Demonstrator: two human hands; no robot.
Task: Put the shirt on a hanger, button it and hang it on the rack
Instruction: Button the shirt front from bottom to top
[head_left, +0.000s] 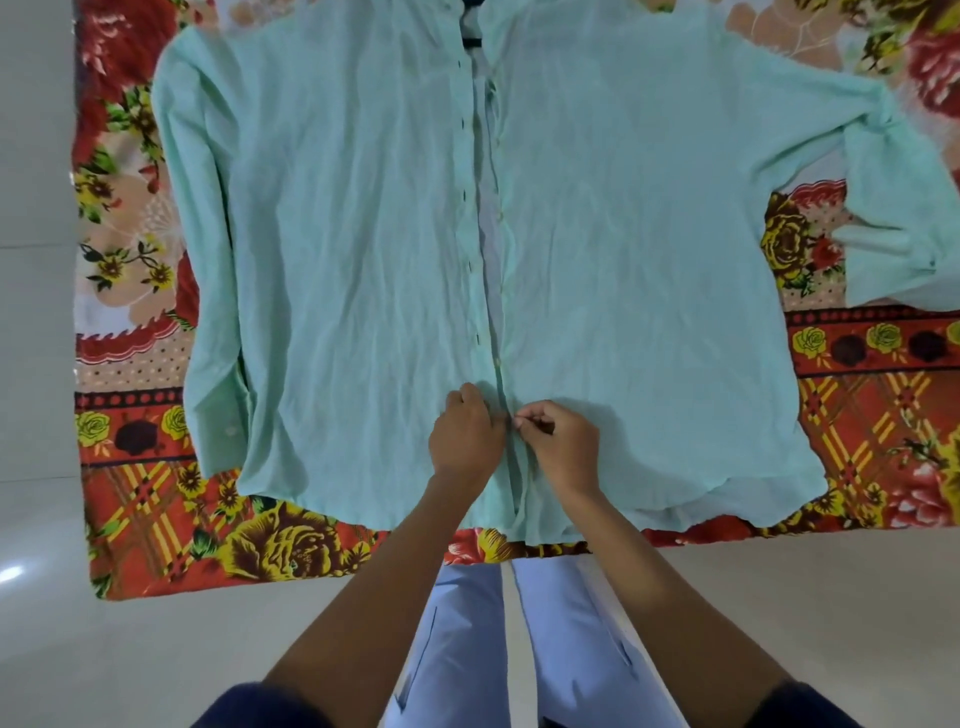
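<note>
A pale mint-green shirt (363, 234) lies spread flat, front up, on a red and yellow floral cloth (156, 519) laid over a pale tiled floor (31, 312); its collar end points away from the person and its hem lies nearest them; one sleeve runs down the left side, the other bends out to the right. A dark hanger (471, 41) shows through the open neck at the top edge. The two front panels lie apart along most of the placket, with a strip of the inner back showing between them. Low on the placket, both hands meet: the left hand (465, 436) curls its fingers round the edge of the left panel; the right hand (561, 441) pinches the edge of the right panel between thumb and fingertips; the two hands are just beside each other, almost touching. Light blue trousers (467, 623) show below the cloth.
</note>
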